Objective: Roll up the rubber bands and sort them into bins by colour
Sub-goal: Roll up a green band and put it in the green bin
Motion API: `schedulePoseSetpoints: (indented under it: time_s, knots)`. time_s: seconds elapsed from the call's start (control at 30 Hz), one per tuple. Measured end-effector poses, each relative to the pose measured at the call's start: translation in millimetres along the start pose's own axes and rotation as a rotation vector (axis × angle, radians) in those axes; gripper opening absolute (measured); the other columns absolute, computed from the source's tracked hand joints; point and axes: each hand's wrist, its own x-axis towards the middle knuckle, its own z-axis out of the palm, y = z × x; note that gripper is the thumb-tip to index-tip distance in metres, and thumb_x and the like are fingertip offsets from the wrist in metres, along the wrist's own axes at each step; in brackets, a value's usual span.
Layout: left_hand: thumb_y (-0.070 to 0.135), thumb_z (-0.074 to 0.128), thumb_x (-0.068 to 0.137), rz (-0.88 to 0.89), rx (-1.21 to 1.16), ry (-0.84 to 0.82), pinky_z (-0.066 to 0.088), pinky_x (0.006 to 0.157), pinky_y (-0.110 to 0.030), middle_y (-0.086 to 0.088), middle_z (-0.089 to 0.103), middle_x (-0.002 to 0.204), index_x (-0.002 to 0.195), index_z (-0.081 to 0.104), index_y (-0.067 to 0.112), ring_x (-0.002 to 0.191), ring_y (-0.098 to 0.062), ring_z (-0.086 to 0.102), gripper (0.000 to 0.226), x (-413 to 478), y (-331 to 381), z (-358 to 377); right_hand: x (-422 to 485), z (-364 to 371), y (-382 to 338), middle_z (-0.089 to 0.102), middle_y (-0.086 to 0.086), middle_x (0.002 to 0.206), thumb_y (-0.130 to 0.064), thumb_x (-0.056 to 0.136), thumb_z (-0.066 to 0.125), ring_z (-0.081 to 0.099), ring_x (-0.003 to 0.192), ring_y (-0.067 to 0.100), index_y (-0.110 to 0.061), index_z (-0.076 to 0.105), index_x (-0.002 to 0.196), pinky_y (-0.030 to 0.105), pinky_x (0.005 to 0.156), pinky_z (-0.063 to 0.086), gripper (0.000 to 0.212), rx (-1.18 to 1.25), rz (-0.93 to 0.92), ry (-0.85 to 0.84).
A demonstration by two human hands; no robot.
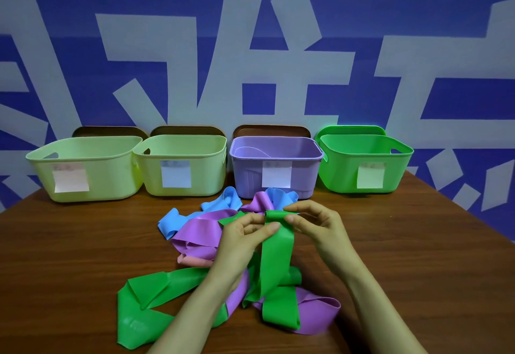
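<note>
The step in hand is rolling. The left hand point(245, 238) and right hand point(315, 224) both pinch the top end of a green band point(277, 259), held up just above the worktop point(83, 256). A first small curl point(274, 214) sits between the thumbs. The fingers point(271, 227) of each hand are curled close on the strip, none spread wide. The rest of the band trails down into the loose heap point(195, 231) of green, purple, blue and pink bands (its far end is lost in the tangle). By the look of it, the roll is barely begun. The next move calls for winding the curl down the strip, drawing the slack free of the heap, then carrying the roll to the green bin point(340, 175) at the right end of the row.
</note>
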Motion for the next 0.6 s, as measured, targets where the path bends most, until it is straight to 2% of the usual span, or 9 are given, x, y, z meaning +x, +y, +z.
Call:
schedulePoseSetpoints:
  time_s: [0.07, 0.17, 0.33, 0.47, 0.6]
  knots:
    - [0.000, 0.070, 0.077, 0.002, -0.013, 0.012, 0.054, 0.077, -0.032, -0.013, 0.074, 0.087, 0.092, 0.069, 0.006, 0.083, -0.023, 0.070, 0.015, 1.4, 0.2, -2.1, 0.0, 1.3, -0.4, 0.073, -0.003, 0.080, 0.007, 0.076, 0.070, 0.066, 0.078, 0.005, -0.011, 0.070, 0.084, 0.018, 0.072, 0.052, 0.020, -0.020, -0.016, -0.013]
    - [0.004, 0.071, 0.076, 0.007, -0.031, 0.008, 0.055, 0.075, -0.029, -0.013, 0.074, 0.090, 0.094, 0.069, 0.005, 0.084, -0.022, 0.070, 0.018, 1.1, 1.1, 0.0, 0.6, 1.8, 0.6, 0.073, -0.004, 0.082, 0.011, 0.073, 0.071, 0.066, 0.083, 0.005, -0.010, 0.071, 0.082, 0.018, 0.076, 0.052, 0.024, -0.029, -0.044, -0.002]
    - [0.017, 0.067, 0.079, 0.011, -0.059, 0.012, 0.054, 0.058, -0.021, -0.012, 0.074, 0.086, 0.092, 0.070, 0.005, 0.071, -0.015, 0.070, 0.018, -0.2, 4.0, 2.3, 1.4, 3.8, 7.8, 0.072, -0.002, 0.086, 0.014, 0.069, 0.073, 0.067, 0.087, 0.009, -0.008, 0.070, 0.081, 0.020, 0.081, 0.052, 0.025, -0.043, -0.122, 0.010]
    - [0.015, 0.066, 0.080, 0.009, -0.064, 0.001, 0.055, 0.066, -0.024, -0.014, 0.074, 0.091, 0.095, 0.069, 0.004, 0.078, -0.018, 0.070, 0.019, -0.2, 3.8, 1.5, 1.0, 5.2, 8.8, 0.072, 0.000, 0.087, 0.015, 0.069, 0.073, 0.067, 0.088, 0.010, -0.012, 0.072, 0.079, 0.020, 0.082, 0.051, 0.028, -0.024, -0.168, 0.009]
    - [0.006, 0.063, 0.085, 0.034, -0.034, 0.017, 0.055, 0.067, -0.024, -0.013, 0.074, 0.089, 0.092, 0.070, 0.008, 0.077, -0.018, 0.070, 0.010, 0.5, 1.8, 1.6, -0.2, 6.3, 5.2, 0.072, -0.001, 0.090, 0.013, 0.070, 0.072, 0.067, 0.091, 0.011, -0.019, 0.074, 0.081, 0.021, 0.083, 0.051, 0.034, -0.012, -0.139, -0.002]
